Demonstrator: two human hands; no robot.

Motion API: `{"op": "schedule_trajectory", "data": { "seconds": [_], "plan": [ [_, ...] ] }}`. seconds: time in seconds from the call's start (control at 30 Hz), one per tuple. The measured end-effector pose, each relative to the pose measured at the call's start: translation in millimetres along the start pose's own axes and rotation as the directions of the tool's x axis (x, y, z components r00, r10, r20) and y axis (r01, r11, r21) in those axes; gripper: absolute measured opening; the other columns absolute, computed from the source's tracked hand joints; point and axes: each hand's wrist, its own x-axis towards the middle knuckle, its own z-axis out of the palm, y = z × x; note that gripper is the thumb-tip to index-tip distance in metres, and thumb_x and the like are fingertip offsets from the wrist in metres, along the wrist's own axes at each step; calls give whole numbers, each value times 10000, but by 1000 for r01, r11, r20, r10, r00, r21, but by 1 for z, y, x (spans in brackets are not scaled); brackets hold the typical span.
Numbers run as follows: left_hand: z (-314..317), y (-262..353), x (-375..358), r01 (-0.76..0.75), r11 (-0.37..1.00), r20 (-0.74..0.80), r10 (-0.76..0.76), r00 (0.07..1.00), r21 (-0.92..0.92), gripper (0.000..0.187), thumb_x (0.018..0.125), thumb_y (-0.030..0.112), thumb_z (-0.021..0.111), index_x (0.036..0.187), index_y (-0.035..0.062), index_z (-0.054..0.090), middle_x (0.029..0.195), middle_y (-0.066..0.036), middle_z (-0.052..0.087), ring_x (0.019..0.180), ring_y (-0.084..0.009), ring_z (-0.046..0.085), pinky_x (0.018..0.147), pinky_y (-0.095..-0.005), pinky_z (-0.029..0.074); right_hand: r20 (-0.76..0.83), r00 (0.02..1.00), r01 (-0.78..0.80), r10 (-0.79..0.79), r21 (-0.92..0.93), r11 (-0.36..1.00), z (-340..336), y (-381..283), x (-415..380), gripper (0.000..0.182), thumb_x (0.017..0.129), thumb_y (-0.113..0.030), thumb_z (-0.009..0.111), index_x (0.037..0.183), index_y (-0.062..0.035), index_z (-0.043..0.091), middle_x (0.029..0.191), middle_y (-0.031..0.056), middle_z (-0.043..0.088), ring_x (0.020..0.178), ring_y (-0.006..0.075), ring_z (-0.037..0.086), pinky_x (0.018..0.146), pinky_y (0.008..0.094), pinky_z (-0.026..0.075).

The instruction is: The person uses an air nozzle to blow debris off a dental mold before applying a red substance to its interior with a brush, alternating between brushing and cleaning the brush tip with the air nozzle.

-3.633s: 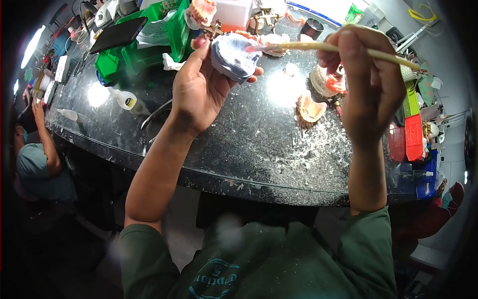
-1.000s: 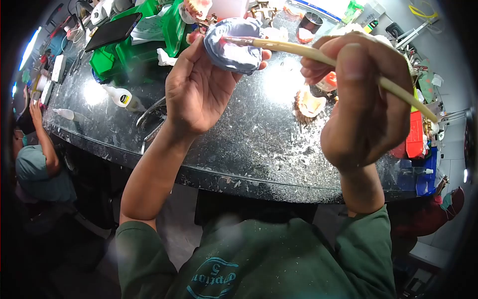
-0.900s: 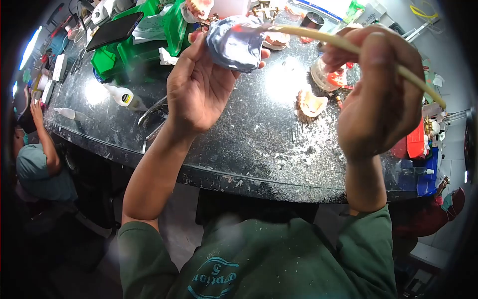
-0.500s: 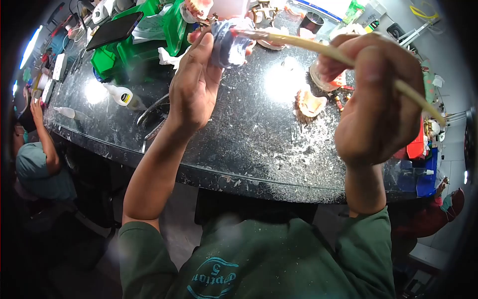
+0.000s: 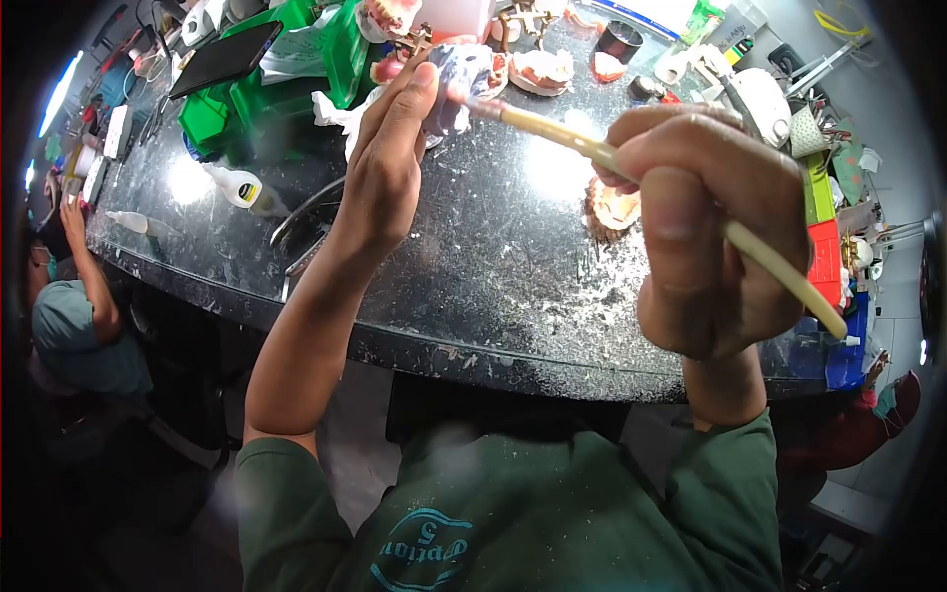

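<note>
My left hand [image 5: 390, 148] is closed around a grey-blue putty mould [image 5: 452, 71] near the table's far side. In my right hand [image 5: 725, 217] is a paintbrush [image 5: 552, 130] with a pale wooden handle, gripped between thumb and fingers. Its reddish tip meets or nearly meets the mould; contact is hard to make out. A dental cast [image 5: 612, 205] lies on the table, partly behind my right fingers. Beyond the brush stands a denture model [image 5: 541, 71] with a pink gum part. Another pink-gummed model [image 5: 393, 14] is at the top edge.
Green bins [image 5: 345, 59] and a black phone [image 5: 227, 61] are at the far left. A glue bottle [image 5: 237, 185] and metal tool [image 5: 304, 212] lie left of my forearm. White dust covers the table [image 5: 552, 316]. Other people sit at left [image 5: 84, 331] and right [image 5: 843, 429].
My right hand has shifted left and a little nearer, and the brush slants more steeply. My left hand has turned the mould, hiding more of it behind the fingers.
</note>
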Motion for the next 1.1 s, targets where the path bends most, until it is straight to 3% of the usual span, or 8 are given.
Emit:
{"op": "schedule_trajectory", "data": {
  "seconds": [0.1,0.43,0.53,0.63,0.77,0.8,0.9,1.1],
  "plan": [
    [-5,2,3,-18,997,165,29,986,-71,365,1022,245,351,1182,-46,502,1080,-95,577,976,-151,572,913,-292,429,8,1000,29,-28,-22,999,1,1,-1,156,921,-61,503,958,90,509,743,183,611,592,188,576,523,287,485],
    [-3,0,8,204,922,89,-185,979,-328,284,1023,290,344,1108,68,502,1032,-42,586,951,-135,592,883,-329,473,69,996,62,-61,-1,998,6,2,-4,136,901,-61,551,973,50,518,761,175,626,642,228,616,571,336,520],
    [-17,-2,11,236,836,232,-135,963,-495,286,1023,289,338,1124,75,500,987,-52,603,924,-169,612,843,-355,503,51,998,33,-33,0,999,2,3,-3,148,912,-72,527,972,63,516,765,180,624,628,221,609,551,332,516],
    [-2,15,6,255,884,211,-183,960,-392,300,1026,284,321,1119,62,500,951,-69,623,927,-207,631,808,-370,526,-23,998,54,-55,-38,998,-4,12,-1,177,926,-89,500,970,83,508,759,190,620,620,216,604,537,318,508],
    [-20,-3,13,418,587,427,-132,894,-693,365,1020,299,317,1179,17,483,1073,-128,636,944,-257,647,789,-379,532,16,998,57,-57,-16,998,6,7,-6,182,929,-89,495,976,87,498,744,191,621,634,219,611,542,307,506],
    [-16,3,11,394,657,250,-305,919,-643,431,1018,333,292,1236,0,459,1132,-148,618,955,-268,645,792,-393,535,25,999,49,-49,0,999,4,6,-5,182,929,-88,492,980,86,500,745,194,622,632,216,608,542,306,506],
    [-15,6,9,406,711,440,-150,886,-575,479,1021,352,241,1268,-8,437,1146,-163,608,985,-302,634,801,-402,536,6,1000,24,-24,21,999,1,10,-3,186,925,-83,489,993,89,502,753,206,624,627,211,603,541,304,506],
    [-17,5,11,432,686,432,-188,882,-585,507,1020,354,212,1284,-26,419,1129,-193,607,967,-358,629,773,-396,534,-7,1000,25,-25,35,999,-1,12,-3,176,929,-65,466,995,93,505,762,195,623,606,202,586,546,306,501]
  ]
}}
